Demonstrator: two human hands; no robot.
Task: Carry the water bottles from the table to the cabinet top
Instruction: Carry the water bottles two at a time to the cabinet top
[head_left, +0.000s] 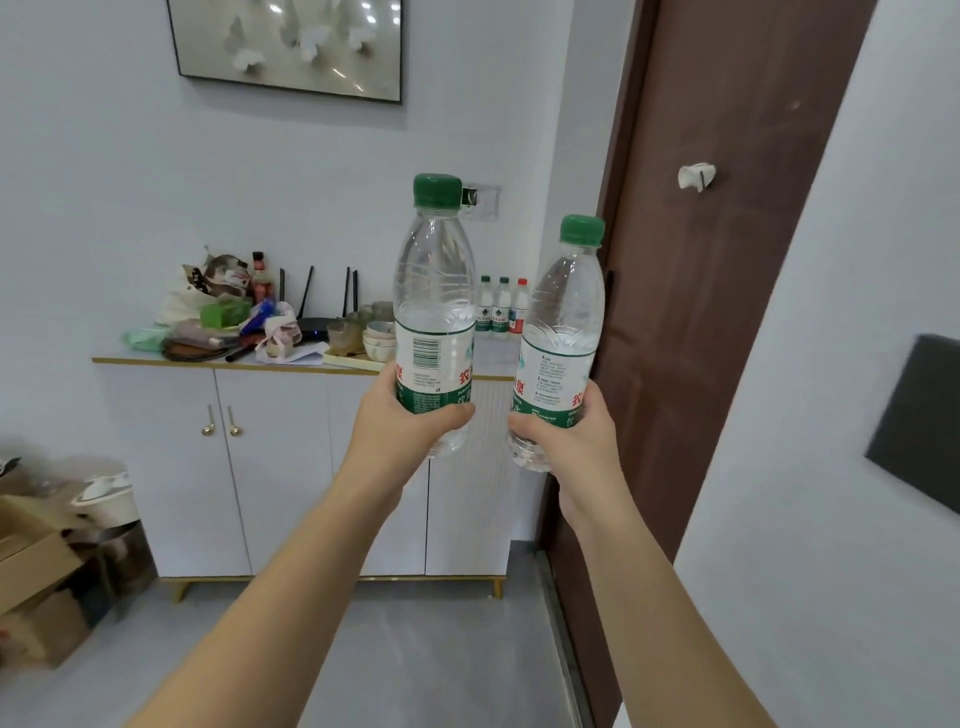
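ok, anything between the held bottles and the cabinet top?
Nothing visible blocks the way; the floor before the cabinet is open. The left hand holds the left bottle, right hand the right bottle. On the cabinet top, clutter fills the left and middle, three bottles stand at the right, with a bare patch before them.

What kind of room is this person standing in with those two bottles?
Probably a lived-in home, perhaps an entry hall: a white cabinet cluttered with bowls, a router and bags, a framed picture on the wall above it, and a brown door beside it.
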